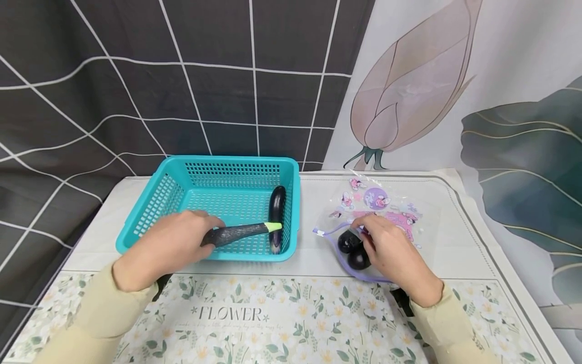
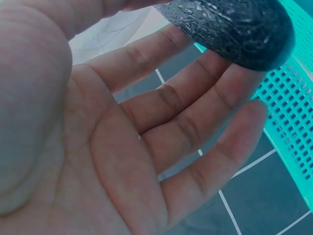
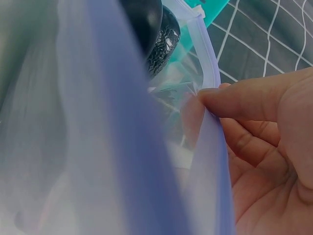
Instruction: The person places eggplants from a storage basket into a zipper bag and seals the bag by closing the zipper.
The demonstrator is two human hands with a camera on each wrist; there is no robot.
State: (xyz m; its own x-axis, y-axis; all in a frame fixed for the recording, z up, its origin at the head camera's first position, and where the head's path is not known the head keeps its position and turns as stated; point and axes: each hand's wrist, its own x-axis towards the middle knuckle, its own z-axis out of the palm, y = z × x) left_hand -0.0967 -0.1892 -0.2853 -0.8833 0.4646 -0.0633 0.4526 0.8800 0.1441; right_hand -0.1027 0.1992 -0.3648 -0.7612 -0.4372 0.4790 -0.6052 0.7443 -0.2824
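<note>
My left hand (image 1: 168,247) grips one end of a long, dark, wrinkled vegetable with a lime-green tip (image 1: 236,234), held over the turquoise plastic basket (image 1: 293,202). A smooth dark eggplant (image 1: 276,212) lies along the basket's right side. On the right, my right hand (image 1: 393,250) pinches the purple rim of a clear printed zip bag (image 3: 210,73) between thumb and fingers, and the bag's mouth stands apart. Two dark rounded ends show inside the bag: one smooth (image 1: 358,258), one rough (image 1: 348,241). Their full shapes are hidden.
A white tabletop (image 1: 313,202) carries a floral mat (image 1: 273,318) along its front. Behind it hang a dark grid-patterned cloth (image 1: 218,96) and a pale curtain with a large flower print (image 1: 409,86).
</note>
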